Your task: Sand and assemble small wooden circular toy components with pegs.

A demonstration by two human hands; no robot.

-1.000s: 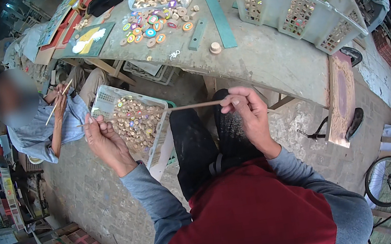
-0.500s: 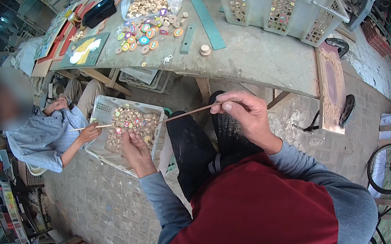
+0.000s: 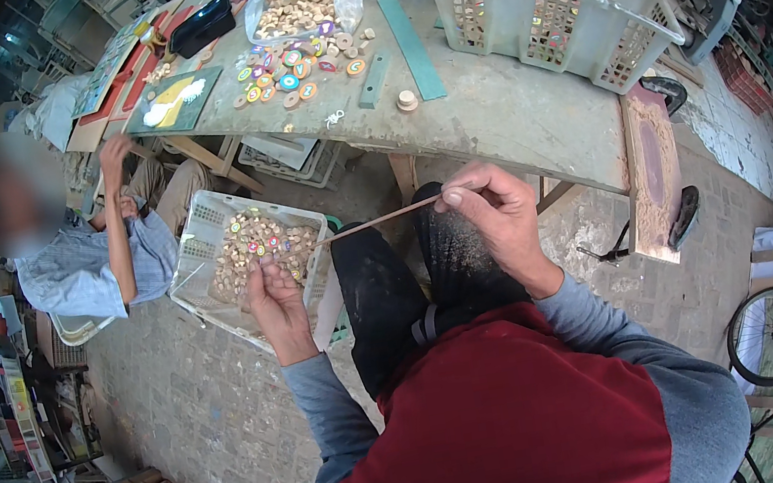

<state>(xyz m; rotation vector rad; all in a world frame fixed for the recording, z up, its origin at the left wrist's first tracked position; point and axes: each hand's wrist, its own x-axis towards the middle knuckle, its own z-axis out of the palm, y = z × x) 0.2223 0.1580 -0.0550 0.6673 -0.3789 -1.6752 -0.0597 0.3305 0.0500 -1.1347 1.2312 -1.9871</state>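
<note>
My right hand is closed in a pinch on one end of a thin brown stick, held nearly level above my dark trousers. The stick slants left and slightly down toward my left hand. The fingers of my left hand are pinched together over the near side of a pale plastic basket; what they hold is too small to make out. Inside the basket lie many small round wooden pieces, some with coloured faces.
A worktable carries a bag of wooden pieces, coloured discs, green strips and a tall crate. A co-worker sits at left. A wooden board juts out at right.
The co-worker's hand has risen from beside the basket toward the green board on the table. My left hand has shifted slightly right, my right hand slightly, with the stick still in it.
</note>
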